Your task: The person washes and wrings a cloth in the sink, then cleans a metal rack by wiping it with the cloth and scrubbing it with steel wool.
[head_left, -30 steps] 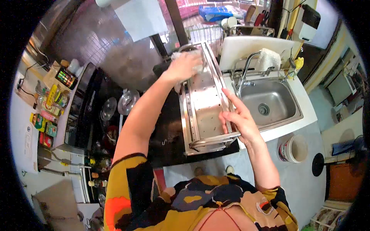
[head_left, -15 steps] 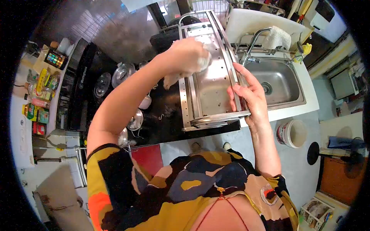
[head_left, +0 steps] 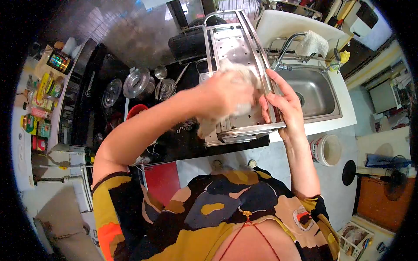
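Note:
A stainless steel rack [head_left: 231, 47] with a perforated tray and tubular rails lies on the black counter. My left hand [head_left: 226, 93], slightly blurred, is closed on a pale cloth [head_left: 210, 127] that is bunched against the tray's near half. Part of the cloth hangs below the hand over the rack's left side. My right hand [head_left: 288, 102] grips the rack's right rail near its front corner, with the thumb on the near side. The cloth and left hand hide the middle of the tray.
Right of the rack is a steel sink [head_left: 320, 93] with a curved faucet [head_left: 285, 48] and a draped white towel [head_left: 314, 43]. A white bucket [head_left: 327, 150] stands on the floor. Left are a glass-lidded pot [head_left: 136, 82], a ladle [head_left: 160, 72] and a small S-hook [head_left: 179, 129].
My left hand has moved with the cloth to the right and toward me across the tray. My right hand keeps its hold on the rail.

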`<state>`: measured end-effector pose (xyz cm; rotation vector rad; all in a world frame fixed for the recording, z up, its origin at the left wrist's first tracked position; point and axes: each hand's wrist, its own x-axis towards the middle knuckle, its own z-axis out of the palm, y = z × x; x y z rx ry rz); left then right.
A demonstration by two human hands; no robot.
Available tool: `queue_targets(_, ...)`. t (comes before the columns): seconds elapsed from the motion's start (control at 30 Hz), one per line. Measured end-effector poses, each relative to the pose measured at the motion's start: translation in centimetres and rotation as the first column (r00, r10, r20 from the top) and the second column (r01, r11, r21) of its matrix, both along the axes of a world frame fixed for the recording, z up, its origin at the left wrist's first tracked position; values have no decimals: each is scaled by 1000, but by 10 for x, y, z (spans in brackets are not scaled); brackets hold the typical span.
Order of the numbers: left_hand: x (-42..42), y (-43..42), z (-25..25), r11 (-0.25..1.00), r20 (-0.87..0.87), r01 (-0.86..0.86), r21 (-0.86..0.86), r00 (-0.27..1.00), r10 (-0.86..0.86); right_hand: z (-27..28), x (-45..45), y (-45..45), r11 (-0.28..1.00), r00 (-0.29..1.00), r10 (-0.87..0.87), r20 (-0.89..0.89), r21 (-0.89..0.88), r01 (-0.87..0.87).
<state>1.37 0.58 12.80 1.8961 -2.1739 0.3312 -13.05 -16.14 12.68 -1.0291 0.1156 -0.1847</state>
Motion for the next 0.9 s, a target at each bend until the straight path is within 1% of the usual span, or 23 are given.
queue_targets(0.07,38,-10,-7,999,241,-36,26,970,29,2,-2,0,1000,1000,6,2,-5,-6)
queue_targets(0.1,48,-18,-5,999,243,-38,24,969,31,2,-2,1,1000,1000,6,3,-4,-6)
queue_targets(0.13,55,-28,-3,960,62,-274,66,961,270,2,-2,1,1000,1000,7,7,-6,-7)
queue_targets(0.17,63,-36,-1,864,-106,-482,147,861,498,1,-2,0,1000,1000,0,-6,-7,0)
queue_targets(0.2,78,-42,-2,863,-104,-486,140,859,501,0,-1,0,1000,1000,-8,-17,-10,7)
queue_targets(0.23,96,-48,-9,849,-46,-524,70,848,528,1,-1,1,1000,1000,-6,-11,-16,6)
queue_targets(0.27,102,-51,-8,831,9,-556,-3,831,556,1,-2,1,1000,1000,-9,-25,-13,9)
queue_targets(0.3,106,-53,-10,830,11,-557,-16,830,557,2,-2,1,1000,999,-13,-39,-12,13)
queue_targets(0.37,106,-55,-7,784,76,-610,-119,781,619,1,-2,0,1000,999,-12,-34,-19,12)
queue_targets(0.4,107,-58,-7,778,77,-615,-129,776,626,0,-1,-1,1000,999,-10,-36,-19,9)
queue_targets(0.43,105,-64,-3,779,71,-627,18,778,624,0,-2,-1,1000,1000,-5,-24,-11,4)
queue_targets(0.47,103,-69,1,763,63,-624,169,779,623,1,-3,0,1000,1000,2,-20,-17,-2)
queue_targets(0.5,97,-69,0,778,81,-584,232,809,582,2,-3,1,999,999,-21,-31,-25,20)
queue_targets(0.53,79,-64,0,836,105,-520,177,854,509,2,-3,2,999,998,-45,-38,-31,44)
queue_targets(0.57,65,-57,-1,893,107,-425,148,905,413,0,-2,0,999,999,-29,-15,-40,29)
queue_targets(0.6,49,-48,-1,926,73,-338,166,941,330,0,-1,0,999,1000,-26,-2,-39,26)
queue_targets(0.63,30,-35,2,983,15,-177,43,984,176,1,-1,1,998,999,-34,-15,-44,34)
queue_targets(0.67,4,-24,13,939,-85,-250,235,957,276,1,-1,2,998,999,-41,-32,-48,40)
queue_targets(0.7,-11,-17,19,944,-40,-158,289,984,176,0,0,1,999,1000,-24,2,-31,24)
queue_targets(0.73,-21,-10,11,959,-146,-30,280,987,73,-1,0,2,999,1000,-20,8,-30,20)
queue_targets(0.8,-30,-2,21,928,-271,-13,373,955,122,-2,-1,4,999,1000,-27,10,-37,27)
queue_targets(0.9,-15,-8,24,928,-265,-52,368,951,158,0,-1,3,999,1000,-9,6,-52,9)
